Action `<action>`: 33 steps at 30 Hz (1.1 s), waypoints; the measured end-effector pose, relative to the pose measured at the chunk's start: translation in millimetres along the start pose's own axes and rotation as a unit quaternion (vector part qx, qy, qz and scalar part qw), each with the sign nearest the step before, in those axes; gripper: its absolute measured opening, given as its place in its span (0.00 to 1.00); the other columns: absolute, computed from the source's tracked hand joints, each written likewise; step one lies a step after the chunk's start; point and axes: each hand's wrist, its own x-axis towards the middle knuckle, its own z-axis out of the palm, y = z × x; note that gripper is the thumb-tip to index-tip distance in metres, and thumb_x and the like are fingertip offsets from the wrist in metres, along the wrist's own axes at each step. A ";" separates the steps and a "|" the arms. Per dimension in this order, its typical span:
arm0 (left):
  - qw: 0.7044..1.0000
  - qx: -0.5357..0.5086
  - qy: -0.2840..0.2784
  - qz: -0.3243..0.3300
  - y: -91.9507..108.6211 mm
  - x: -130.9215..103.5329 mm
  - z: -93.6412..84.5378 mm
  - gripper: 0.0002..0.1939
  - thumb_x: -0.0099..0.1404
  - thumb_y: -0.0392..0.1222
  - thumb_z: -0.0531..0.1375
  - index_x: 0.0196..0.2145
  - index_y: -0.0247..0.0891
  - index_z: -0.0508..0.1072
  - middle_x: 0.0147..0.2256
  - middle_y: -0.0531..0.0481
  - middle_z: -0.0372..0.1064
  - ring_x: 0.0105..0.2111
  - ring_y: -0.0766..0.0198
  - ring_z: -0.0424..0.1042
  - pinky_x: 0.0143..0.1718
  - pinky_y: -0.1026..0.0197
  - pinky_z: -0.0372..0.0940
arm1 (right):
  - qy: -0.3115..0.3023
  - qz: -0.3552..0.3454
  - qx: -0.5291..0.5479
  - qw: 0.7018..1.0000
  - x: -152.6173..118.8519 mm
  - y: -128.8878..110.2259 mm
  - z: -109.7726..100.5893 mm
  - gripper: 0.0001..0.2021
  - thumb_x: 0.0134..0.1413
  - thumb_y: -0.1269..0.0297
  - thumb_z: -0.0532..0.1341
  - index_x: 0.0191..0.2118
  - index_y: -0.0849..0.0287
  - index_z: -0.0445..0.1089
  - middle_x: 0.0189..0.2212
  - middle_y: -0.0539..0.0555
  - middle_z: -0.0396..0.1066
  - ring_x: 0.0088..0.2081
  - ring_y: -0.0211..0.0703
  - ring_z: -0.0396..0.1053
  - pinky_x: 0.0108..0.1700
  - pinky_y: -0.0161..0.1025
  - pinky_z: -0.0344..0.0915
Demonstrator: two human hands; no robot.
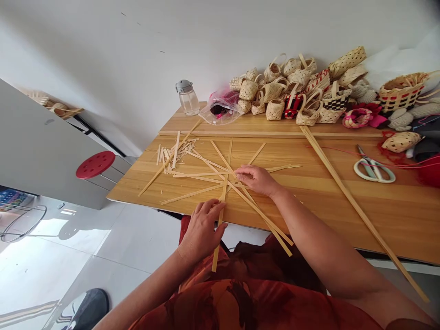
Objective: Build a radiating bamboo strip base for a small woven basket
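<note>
The left grip (205, 228) is laid at a long strip (224, 188) near the close edge of the surface (323, 201), with thumb and fingers brought against it; whether the strip is pinched cannot be told. The right grip (256, 178) is rested, fingers bent, at the meeting point of the crossed strips (227, 173), which are found to its left and beyond the left grip; whether anything is grasped there cannot be told. The step in hand is judged to be the setting of strips over one another. By that judgement, steady pressure is called for at the crossing while the long strip is aligned from the left. Offcuts (175, 151) are noted beyond the left grip; scissors (373, 168) are noted well right of the right grip.
</note>
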 end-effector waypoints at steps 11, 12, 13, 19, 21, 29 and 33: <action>1.000 0.006 -0.007 0.015 -2.9 3.1 0.1 0.22 0.64 0.42 0.66 0.56 0.43 0.72 0.56 0.43 0.68 0.55 0.49 0.67 0.58 0.43 0.66 | -0.020 0.048 0.093 0.994 2.4 2.4 -6.9 0.25 0.67 0.43 0.52 0.46 0.54 0.79 0.49 0.53 0.78 0.54 0.51 0.73 0.61 0.49 0.64; 1.000 0.008 -0.010 0.017 -3.4 3.3 0.1 0.22 0.64 0.42 0.66 0.56 0.43 0.72 0.56 0.43 0.68 0.55 0.49 0.67 0.58 0.43 0.66 | -0.018 0.055 0.108 0.992 2.5 3.4 -7.3 0.26 0.67 0.42 0.51 0.46 0.54 0.79 0.49 0.53 0.78 0.55 0.51 0.73 0.62 0.49 0.63; 1.000 0.010 -0.012 0.019 -3.8 3.6 0.0 0.22 0.64 0.42 0.65 0.56 0.43 0.72 0.56 0.43 0.68 0.55 0.49 0.67 0.58 0.43 0.65 | -0.018 0.059 0.120 0.991 2.7 4.4 -7.4 0.27 0.67 0.40 0.50 0.46 0.53 0.79 0.49 0.53 0.78 0.55 0.51 0.72 0.63 0.49 0.61; 0.999 0.022 -0.021 0.028 -5.4 5.4 -0.3 0.21 0.65 0.41 0.65 0.55 0.43 0.73 0.56 0.43 0.68 0.55 0.49 0.66 0.58 0.42 0.66 | -0.014 0.055 0.131 0.990 2.8 6.8 -5.8 0.28 0.66 0.38 0.49 0.44 0.53 0.80 0.47 0.53 0.79 0.54 0.51 0.73 0.63 0.49 0.61; 0.999 0.024 -0.023 0.028 -5.7 5.6 -0.5 0.21 0.65 0.41 0.65 0.55 0.43 0.73 0.56 0.43 0.68 0.54 0.49 0.66 0.58 0.42 0.66 | -0.014 0.055 0.127 0.990 2.5 5.6 -5.8 0.28 0.67 0.40 0.49 0.44 0.53 0.80 0.47 0.53 0.79 0.53 0.50 0.73 0.62 0.48 0.62; 0.999 0.007 -0.007 0.033 -9.2 5.9 0.5 0.21 0.65 0.43 0.65 0.55 0.43 0.73 0.55 0.43 0.69 0.53 0.50 0.68 0.57 0.43 0.66 | -0.025 0.031 0.080 0.996 2.2 2.9 -4.9 0.19 0.65 0.49 0.57 0.46 0.55 0.79 0.49 0.54 0.78 0.53 0.50 0.73 0.59 0.48 0.65; 0.999 -0.006 0.016 0.028 -13.0 9.5 2.0 0.20 0.68 0.43 0.62 0.57 0.42 0.70 0.55 0.43 0.69 0.54 0.51 0.67 0.57 0.45 0.65 | -0.023 0.026 0.068 0.997 2.8 4.8 -3.1 0.15 0.63 0.53 0.58 0.45 0.54 0.79 0.49 0.53 0.78 0.54 0.50 0.73 0.60 0.48 0.65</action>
